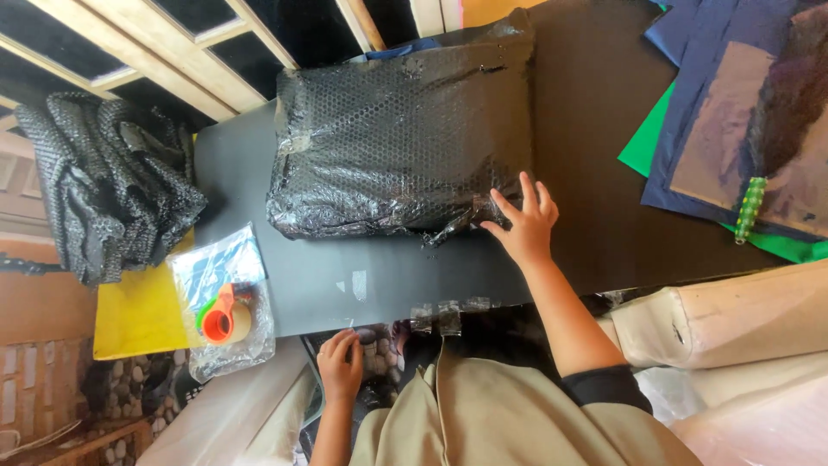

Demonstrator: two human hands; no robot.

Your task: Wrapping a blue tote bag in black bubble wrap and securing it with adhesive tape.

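A large package wrapped in black bubble wrap [405, 138] lies on a dark table top [604, 103]. My right hand [524, 226] rests with spread fingers on the table against the package's near right corner, its fingertips touching the wrap. My left hand [341, 362] is low at the table's near edge with its fingers curled; whether it pinches anything I cannot tell. Several short strips of clear tape [448, 311] hang stuck along that edge between my two hands.
A heap of loose black bubble wrap [103, 181] lies at the left. A clear plastic bag with an orange tape dispenser [224, 319] sits on a yellow sheet [129, 319]. Green and blue sheets [690, 112] and a green dotted roll [750, 207] lie at the right. White wrapped bundles [733, 319] sit at lower right.
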